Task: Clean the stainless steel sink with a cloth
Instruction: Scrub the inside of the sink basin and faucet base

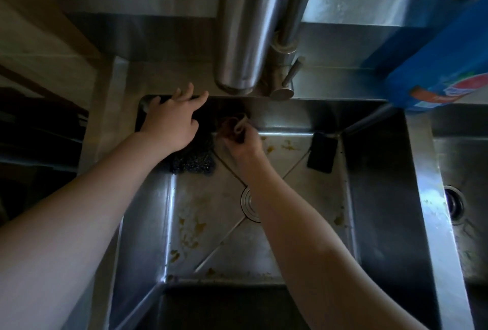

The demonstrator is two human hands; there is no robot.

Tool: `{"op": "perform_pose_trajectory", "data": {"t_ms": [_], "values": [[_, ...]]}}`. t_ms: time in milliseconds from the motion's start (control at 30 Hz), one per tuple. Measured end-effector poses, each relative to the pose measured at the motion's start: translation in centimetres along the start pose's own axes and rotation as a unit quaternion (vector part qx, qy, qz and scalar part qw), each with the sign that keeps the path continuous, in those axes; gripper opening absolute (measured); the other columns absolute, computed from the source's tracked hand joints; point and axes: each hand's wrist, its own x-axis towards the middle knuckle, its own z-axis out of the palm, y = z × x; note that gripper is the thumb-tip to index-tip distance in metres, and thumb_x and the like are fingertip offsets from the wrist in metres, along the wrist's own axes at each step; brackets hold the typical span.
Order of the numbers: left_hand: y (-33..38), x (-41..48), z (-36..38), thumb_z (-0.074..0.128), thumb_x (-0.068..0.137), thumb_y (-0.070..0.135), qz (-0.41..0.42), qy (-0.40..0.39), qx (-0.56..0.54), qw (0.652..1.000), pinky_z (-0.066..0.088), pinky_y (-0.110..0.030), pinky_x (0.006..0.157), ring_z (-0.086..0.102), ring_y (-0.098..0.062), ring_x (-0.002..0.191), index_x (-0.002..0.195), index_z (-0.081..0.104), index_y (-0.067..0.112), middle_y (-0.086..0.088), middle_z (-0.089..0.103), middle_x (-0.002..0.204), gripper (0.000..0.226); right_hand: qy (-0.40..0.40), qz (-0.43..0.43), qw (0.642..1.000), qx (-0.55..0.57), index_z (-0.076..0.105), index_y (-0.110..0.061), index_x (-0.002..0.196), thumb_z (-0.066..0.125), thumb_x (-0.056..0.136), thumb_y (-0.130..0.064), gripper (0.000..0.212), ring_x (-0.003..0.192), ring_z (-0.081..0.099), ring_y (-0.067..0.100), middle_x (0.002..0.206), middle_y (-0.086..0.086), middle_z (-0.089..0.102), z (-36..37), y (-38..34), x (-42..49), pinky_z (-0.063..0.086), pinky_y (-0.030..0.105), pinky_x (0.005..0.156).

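While the right hand [244, 145] grips a small bunched brown cloth [233, 125], fingers curled tight round it, the cloth sits low at the back wall of the rectangular stainless steel sink [383, 197], about 12 o'clock from the round metal drain [248, 204]. It is too dark to tell whether the cloth touches the wall.

The left hand [171, 122] is at the sink's back-left corner rim, about 10 o'clock, with fingers straight and spread apart, holding nothing. A dark mesh scouring pad [195, 162] lies on the sink floor just beside the left wrist, at 10 o'clock from the drain and partly hidden by the wrist. A dark rectangular sponge [322, 152] leans in the back-right corner at 2 o'clock, well apart from both hands.

Yellow-brown stains [192, 229] dot the floor, mostly at 8 o'clock, with a few near 1 o'clock. The right forearm crosses over the drain and hides part of it.

A tall brushed-steel faucet [245, 26] with a lever handle [290, 73] stands at 12 o'clock behind the back rim. A blue printed package [435, 65] is at 2 o'clock above the rim. A second steel basin [475, 237] lies at 3 o'clock, with its own dark drain hole [453, 204].
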Motion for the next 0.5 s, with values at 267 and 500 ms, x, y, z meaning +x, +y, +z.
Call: {"op": "perform_pose_trajectory", "data": {"t_ms": [267, 500], "values": [[-0.2, -0.1, 0.1, 0.048, 0.09, 0.017, -0.006, 0.008, -0.02, 1.0, 0.022, -0.054, 0.109, 0.02, -0.03, 0.142, 0.147, 0.021, 0.035, -0.006, 0.014, 0.158, 0.067, 0.06, -0.034, 0.994, 0.087, 0.057, -0.013, 0.116, 0.053, 0.094, -0.008, 0.023, 0.104, 0.058, 0.023, 0.118, 0.011, 0.059, -4.9, -4.2, 1.2, 0.053, 0.029, 0.08], [-0.1, -0.1, 0.1, 0.047, 0.091, 0.018, -0.002, 0.01, -0.019, 1.0, 0.021, -0.054, 0.109, 0.019, -0.03, 0.142, 0.147, 0.021, 0.034, -0.007, 0.014, 0.158, 0.064, 0.158, -0.197, 0.913, -0.32, 0.064, -0.002, 0.113, 0.059, 0.09, -0.008, 0.024, 0.088, 0.064, 0.026, 0.107, 0.018, 0.067, -11.7, -9.5, 2.9, 0.054, 0.021, 0.078]]}}
